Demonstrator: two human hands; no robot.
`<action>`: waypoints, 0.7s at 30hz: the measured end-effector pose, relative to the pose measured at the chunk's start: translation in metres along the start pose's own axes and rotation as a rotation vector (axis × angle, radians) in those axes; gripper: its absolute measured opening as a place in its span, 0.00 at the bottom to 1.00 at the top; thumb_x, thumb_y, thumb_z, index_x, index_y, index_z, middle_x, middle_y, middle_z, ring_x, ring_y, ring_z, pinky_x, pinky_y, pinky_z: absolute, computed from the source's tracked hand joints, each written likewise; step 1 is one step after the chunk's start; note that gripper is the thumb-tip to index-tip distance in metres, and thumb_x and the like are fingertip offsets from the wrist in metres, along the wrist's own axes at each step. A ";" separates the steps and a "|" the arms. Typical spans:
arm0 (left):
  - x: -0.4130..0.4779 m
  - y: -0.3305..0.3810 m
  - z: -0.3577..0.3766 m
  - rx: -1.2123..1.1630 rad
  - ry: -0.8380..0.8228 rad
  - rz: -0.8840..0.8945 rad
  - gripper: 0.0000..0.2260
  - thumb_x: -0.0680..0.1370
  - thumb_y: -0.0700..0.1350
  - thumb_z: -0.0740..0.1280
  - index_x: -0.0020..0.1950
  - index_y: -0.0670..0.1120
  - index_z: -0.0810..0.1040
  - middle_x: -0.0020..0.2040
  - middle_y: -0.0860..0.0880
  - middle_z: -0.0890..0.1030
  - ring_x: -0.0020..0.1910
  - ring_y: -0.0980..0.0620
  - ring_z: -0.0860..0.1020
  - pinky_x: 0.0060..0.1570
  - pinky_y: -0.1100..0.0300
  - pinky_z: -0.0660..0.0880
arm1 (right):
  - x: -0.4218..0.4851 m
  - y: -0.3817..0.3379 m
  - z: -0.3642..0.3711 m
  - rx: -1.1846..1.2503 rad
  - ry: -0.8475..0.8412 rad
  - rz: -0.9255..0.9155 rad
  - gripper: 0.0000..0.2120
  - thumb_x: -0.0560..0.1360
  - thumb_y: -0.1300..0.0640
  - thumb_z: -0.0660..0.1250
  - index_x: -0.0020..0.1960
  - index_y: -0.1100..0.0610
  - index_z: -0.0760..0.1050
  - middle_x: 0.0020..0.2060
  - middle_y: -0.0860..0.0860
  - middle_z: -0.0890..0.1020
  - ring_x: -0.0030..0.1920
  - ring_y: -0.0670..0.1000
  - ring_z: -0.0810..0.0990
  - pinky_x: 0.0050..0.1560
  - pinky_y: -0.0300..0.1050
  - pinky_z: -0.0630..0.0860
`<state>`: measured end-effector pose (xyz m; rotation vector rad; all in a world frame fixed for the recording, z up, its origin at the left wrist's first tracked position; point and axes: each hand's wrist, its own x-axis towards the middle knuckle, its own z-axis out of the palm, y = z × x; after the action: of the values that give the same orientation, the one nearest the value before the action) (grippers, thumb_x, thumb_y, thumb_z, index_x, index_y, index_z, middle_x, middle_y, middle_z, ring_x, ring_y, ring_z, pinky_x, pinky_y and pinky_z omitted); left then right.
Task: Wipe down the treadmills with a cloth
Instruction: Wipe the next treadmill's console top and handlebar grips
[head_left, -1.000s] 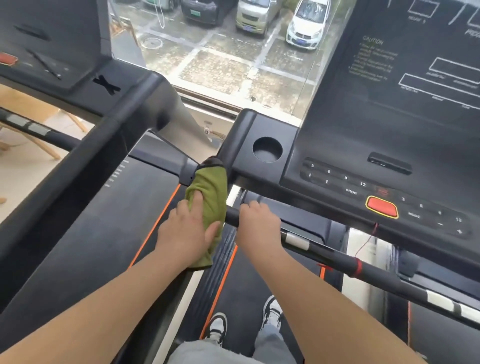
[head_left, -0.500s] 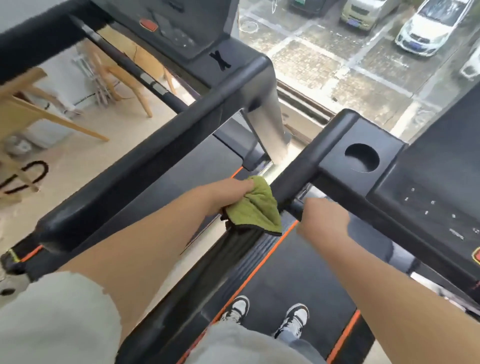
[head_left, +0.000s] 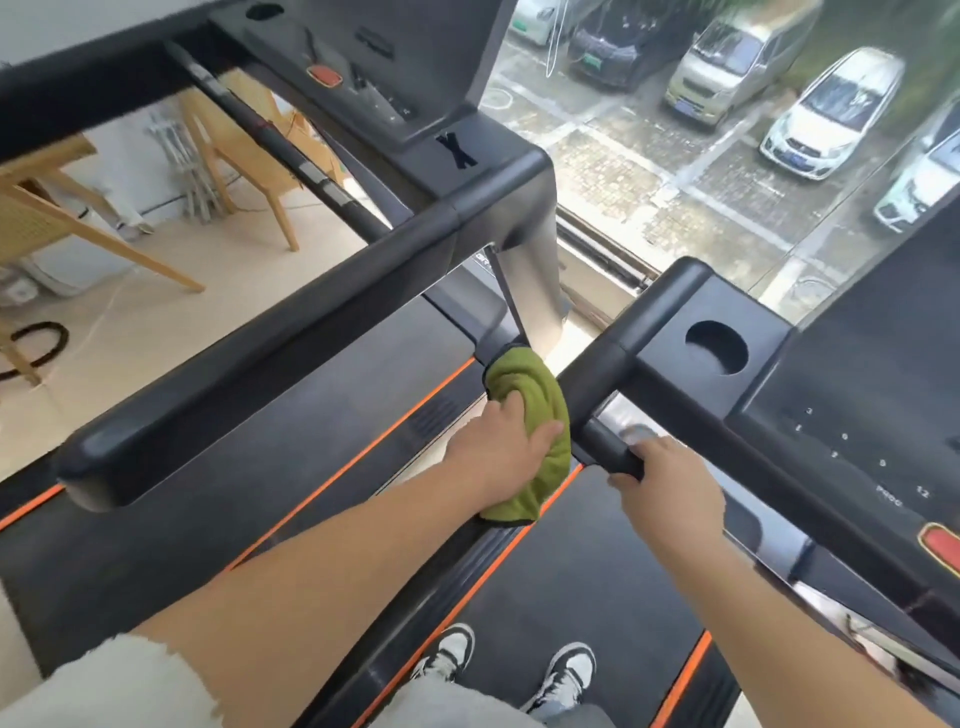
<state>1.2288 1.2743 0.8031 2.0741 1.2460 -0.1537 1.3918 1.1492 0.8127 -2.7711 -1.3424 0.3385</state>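
Pressing the green cloth (head_left: 530, 410) against the left side of the treadmill's handrail (head_left: 602, 374), my left hand (head_left: 501, 452) clamps the folded fabric between thumb and fingers — the cloth sits in the gap between the two machines, above the orange-edged side rail (head_left: 467, 587). My right hand (head_left: 667, 493) is closed around the end of the short black grip bar (head_left: 605, 447) below the console (head_left: 852, 415). A round cup holder (head_left: 717, 347) lies just beyond. My two sneakers (head_left: 566, 670) stand on the belt (head_left: 587, 561) — the neighbouring treadmill (head_left: 311, 322) runs alongside at left, parked cars (head_left: 831, 119) outside the window.
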 end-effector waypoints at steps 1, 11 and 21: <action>0.002 0.007 0.003 0.062 0.031 0.015 0.30 0.83 0.67 0.52 0.73 0.44 0.63 0.68 0.39 0.72 0.65 0.35 0.75 0.59 0.43 0.73 | -0.002 0.004 -0.001 0.061 -0.007 0.002 0.07 0.74 0.49 0.74 0.49 0.48 0.79 0.45 0.47 0.76 0.50 0.53 0.76 0.37 0.46 0.69; 0.008 0.067 0.058 0.429 0.330 0.064 0.38 0.80 0.60 0.63 0.83 0.45 0.49 0.81 0.38 0.57 0.80 0.37 0.56 0.77 0.34 0.52 | 0.000 0.005 -0.032 0.316 -0.160 -0.297 0.36 0.75 0.63 0.68 0.80 0.49 0.62 0.78 0.48 0.64 0.76 0.53 0.64 0.63 0.45 0.71; -0.102 0.037 0.090 -0.151 0.778 0.004 0.21 0.69 0.40 0.59 0.58 0.42 0.83 0.66 0.42 0.80 0.67 0.41 0.75 0.72 0.43 0.68 | 0.040 -0.042 0.003 -0.146 -0.151 -0.945 0.53 0.61 0.30 0.60 0.79 0.58 0.66 0.80 0.62 0.61 0.81 0.66 0.56 0.77 0.66 0.56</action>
<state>1.2269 1.1338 0.7991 2.0590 1.6206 0.7961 1.3826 1.2063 0.8080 -1.8788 -2.5507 0.3867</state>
